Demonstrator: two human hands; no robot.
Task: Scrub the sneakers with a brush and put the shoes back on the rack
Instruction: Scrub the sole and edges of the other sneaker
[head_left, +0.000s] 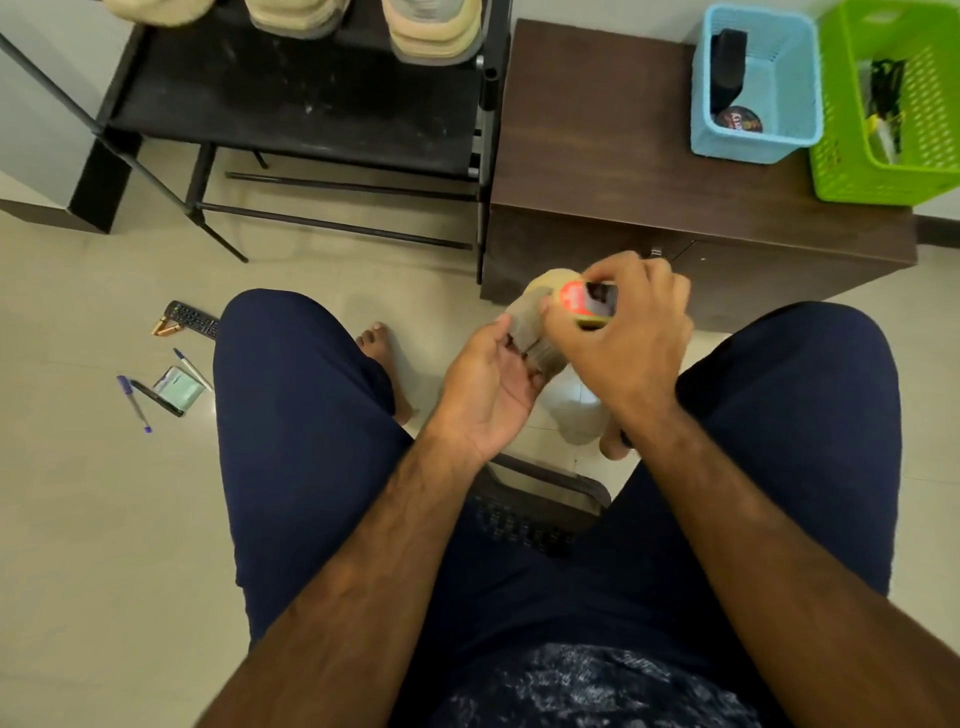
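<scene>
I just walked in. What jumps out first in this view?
In the middle, between the seated person's knees, the left hand holds a beige sneaker while the right hand grips a red-labelled brush over it. At the upper right, a bright green basket and a blue basket sit on a brown cabinet; more shoes rest on the black rack at upper left.
</scene>
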